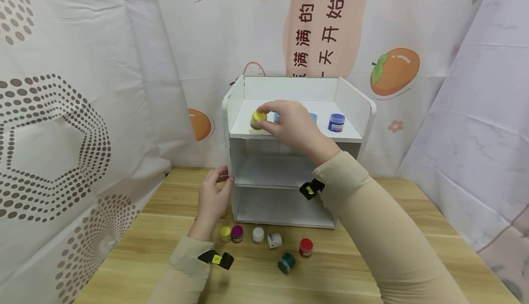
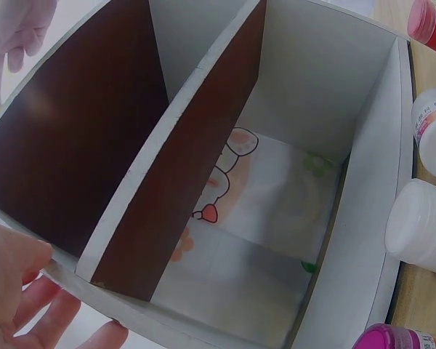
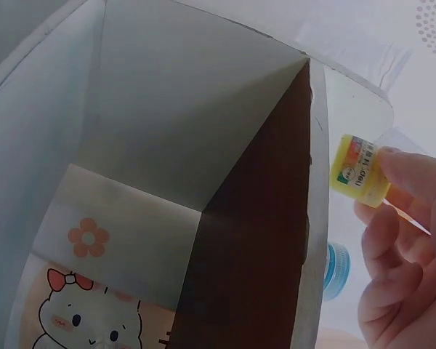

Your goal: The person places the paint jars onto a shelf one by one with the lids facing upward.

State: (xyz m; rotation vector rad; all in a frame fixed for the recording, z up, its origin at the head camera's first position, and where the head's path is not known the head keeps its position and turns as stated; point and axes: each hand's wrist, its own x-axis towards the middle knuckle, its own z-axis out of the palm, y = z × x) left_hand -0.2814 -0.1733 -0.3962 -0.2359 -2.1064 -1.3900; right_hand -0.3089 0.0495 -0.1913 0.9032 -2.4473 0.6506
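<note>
On the left of the top of a white shelf unit [image 1: 285, 220], my right hand [image 1: 295, 122] pinches a small yellow paint jar [image 1: 258, 119] between thumb and fingers. In the right wrist view the yellow jar [image 3: 360, 169] shows its printed label, above the board's edge. My left hand [image 1: 214, 198] touches the unit's left side, with its thumb [image 2: 29, 251] at the front edge and its fingers loosely bent outside the panel. Behind my right hand, light blue jars [image 1: 276, 118] are partly hidden. A dark blue jar [image 1: 336, 122] stands upright at the top's right.
On the wooden table [image 1: 248, 281] before the unit are a yellow-lidded jar [image 1: 225, 234], a purple jar [image 1: 237, 233], a white jar [image 1: 258, 235], a tilted white jar [image 1: 274, 240], a tipped green jar [image 1: 286, 263] and a red jar [image 1: 306, 247]. Printed curtains hang around.
</note>
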